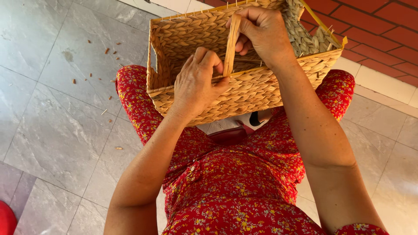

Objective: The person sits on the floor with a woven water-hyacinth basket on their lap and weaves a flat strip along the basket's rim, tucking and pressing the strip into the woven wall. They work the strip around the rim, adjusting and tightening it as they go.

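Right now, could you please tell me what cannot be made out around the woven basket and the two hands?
Head view only:
- Basket floor: hidden by the near wall and both hands.
- Right hand fingertips: curled behind the flat strip.
- Basket's far rim: cut off by the top edge.
- Dark red object beneath the basket: mostly covered, kind unclear.
- Left hand palm: faces away.

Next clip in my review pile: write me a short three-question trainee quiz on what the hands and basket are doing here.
1. True or false: the rectangular woven straw basket rests on the person's lap.
2. Which hand grips the top of the flat tan fibre strip? A left, B right.
3. What lies scattered on the grey marbled floor tiles?

Key: 1 true. 2 B; the right hand holds the top, the left hand pinches the strip at the basket rim. 3 small brown fibre scraps.
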Tool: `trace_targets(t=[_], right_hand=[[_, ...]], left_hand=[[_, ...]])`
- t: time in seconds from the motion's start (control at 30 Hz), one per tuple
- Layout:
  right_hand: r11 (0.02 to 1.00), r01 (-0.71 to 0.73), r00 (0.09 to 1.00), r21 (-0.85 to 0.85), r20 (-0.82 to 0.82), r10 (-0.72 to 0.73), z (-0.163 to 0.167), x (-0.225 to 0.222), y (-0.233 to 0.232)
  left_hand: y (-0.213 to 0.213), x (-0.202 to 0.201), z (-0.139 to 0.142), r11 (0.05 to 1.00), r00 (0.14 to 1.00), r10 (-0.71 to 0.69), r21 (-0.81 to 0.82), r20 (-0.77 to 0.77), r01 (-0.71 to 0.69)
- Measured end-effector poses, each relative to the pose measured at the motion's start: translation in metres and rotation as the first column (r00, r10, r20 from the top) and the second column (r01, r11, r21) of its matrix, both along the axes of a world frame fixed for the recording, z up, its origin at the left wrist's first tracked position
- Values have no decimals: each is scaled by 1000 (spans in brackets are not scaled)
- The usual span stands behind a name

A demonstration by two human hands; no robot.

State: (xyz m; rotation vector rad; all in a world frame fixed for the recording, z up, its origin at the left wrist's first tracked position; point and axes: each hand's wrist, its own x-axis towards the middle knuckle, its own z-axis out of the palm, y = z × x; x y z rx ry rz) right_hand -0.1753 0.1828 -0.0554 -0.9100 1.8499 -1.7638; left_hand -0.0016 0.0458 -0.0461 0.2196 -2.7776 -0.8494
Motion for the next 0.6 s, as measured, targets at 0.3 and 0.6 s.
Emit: trace_targets(t=[0.3, 0.6], right_hand=[[949, -89, 995, 301, -16, 99, -1, -1, -4], [932, 254, 628, 259, -777, 44, 32, 70, 56]], left_hand=[[-13, 1, 10, 953, 996, -88, 292, -11, 88], [-6, -7, 5, 985, 998, -4, 170, 69, -8]])
